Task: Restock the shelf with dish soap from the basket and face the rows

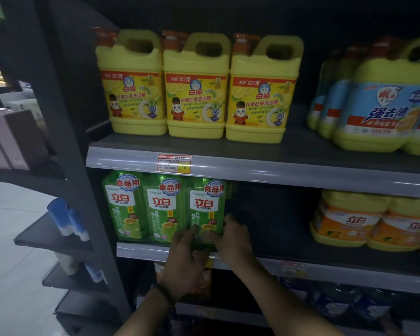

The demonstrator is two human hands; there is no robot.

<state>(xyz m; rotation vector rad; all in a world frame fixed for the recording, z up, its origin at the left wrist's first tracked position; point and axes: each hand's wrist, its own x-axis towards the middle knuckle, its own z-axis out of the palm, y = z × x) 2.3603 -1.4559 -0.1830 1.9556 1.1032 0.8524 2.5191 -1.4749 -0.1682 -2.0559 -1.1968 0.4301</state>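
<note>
Three green dish soap bottles stand in a row at the left of the middle shelf (301, 264). Both my hands grip the rightmost green bottle (205, 204) near its base. My left hand (187, 258) holds its lower front and left side. My right hand (235, 236) wraps its right edge, fingers curled behind it. The other two green bottles (144, 207) stand upright just left of it. The basket is not in view.
Three yellow lemon soap jugs (195, 86) and blue-labelled jugs (378, 105) fill the upper shelf. Orange-labelled yellow jugs (374, 224) stand at the right of the middle shelf, with a dark gap between them and the green bottles. Side racks with small blue bottles (68, 219) stand at left.
</note>
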